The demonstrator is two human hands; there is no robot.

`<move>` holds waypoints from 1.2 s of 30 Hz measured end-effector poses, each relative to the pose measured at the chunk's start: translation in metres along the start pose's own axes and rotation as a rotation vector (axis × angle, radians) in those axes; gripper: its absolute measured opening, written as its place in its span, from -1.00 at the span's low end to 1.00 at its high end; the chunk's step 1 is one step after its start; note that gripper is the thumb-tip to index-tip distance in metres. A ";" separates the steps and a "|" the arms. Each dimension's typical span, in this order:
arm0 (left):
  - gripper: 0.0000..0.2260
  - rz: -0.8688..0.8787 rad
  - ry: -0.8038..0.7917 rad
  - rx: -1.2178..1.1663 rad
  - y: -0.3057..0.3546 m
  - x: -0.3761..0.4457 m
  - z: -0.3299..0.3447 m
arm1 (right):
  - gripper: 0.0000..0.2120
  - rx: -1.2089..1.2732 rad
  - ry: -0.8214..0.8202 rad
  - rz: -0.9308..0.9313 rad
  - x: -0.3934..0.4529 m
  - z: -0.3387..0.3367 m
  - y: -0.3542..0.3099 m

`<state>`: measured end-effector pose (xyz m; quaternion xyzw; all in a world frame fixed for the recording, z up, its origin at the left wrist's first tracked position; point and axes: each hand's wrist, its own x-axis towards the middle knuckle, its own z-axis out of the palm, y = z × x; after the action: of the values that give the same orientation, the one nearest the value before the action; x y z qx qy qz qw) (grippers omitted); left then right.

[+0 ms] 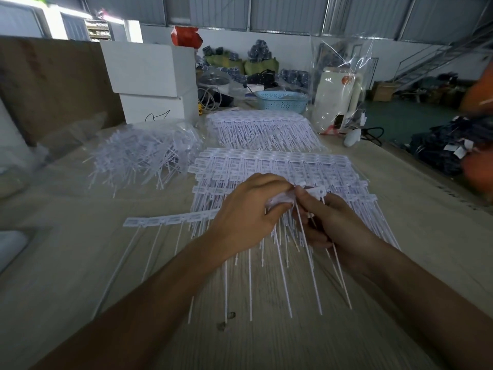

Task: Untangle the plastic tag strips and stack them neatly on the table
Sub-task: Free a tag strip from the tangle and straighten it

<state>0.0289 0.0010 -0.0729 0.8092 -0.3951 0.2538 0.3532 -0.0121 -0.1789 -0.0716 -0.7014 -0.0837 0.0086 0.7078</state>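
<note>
Both forearms are reaching forward from the bottom edge over the pale wood-grain table (80, 263), converging above the near edge of a flat stack of white plastic tag strips (280, 166). The left hand (245, 209) is lying knuckles-up, its fingers curling inward and its thumb pressing up from beneath, so that it is pinching a small bunch of white tag heads (280, 198) held just above the stack. The right hand (330, 222) is angling in from the right with its index finger and thumb closing on the same bunch, while its remaining fingers are curling round several thin white tails (309, 263) that are trailing down toward the camera and fanning over the table. A single row of joined white tags (165, 219) is lying on the table just left of the left hand, its long tails pointing toward the viewer. Beyond the near stack a second neat stack of white tag strips (264, 126) is resting, and to the left a tangled heap of loose white tags (144, 156) is sitting partly on clear plastic. Farther back are standing two stacked white cardboard boxes (152, 81), a light blue perforated plastic basket (282, 101) and a cream-coloured appliance wrapped in clear film (336, 100).
</note>
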 end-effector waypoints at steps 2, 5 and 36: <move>-0.80 -0.016 -0.006 -0.060 0.001 0.001 -0.001 | -0.54 -0.019 0.007 -0.001 0.000 -0.002 -0.001; -0.78 -0.004 -0.041 -0.123 0.004 0.002 -0.003 | -0.48 -0.050 0.032 -0.007 0.001 -0.004 -0.001; -0.73 -0.089 0.002 -0.187 -0.005 0.006 -0.008 | -0.65 0.177 0.070 0.176 0.004 0.001 -0.004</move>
<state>0.0352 0.0060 -0.0657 0.7892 -0.3804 0.2008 0.4382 -0.0085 -0.1779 -0.0671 -0.6407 0.0040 0.0533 0.7659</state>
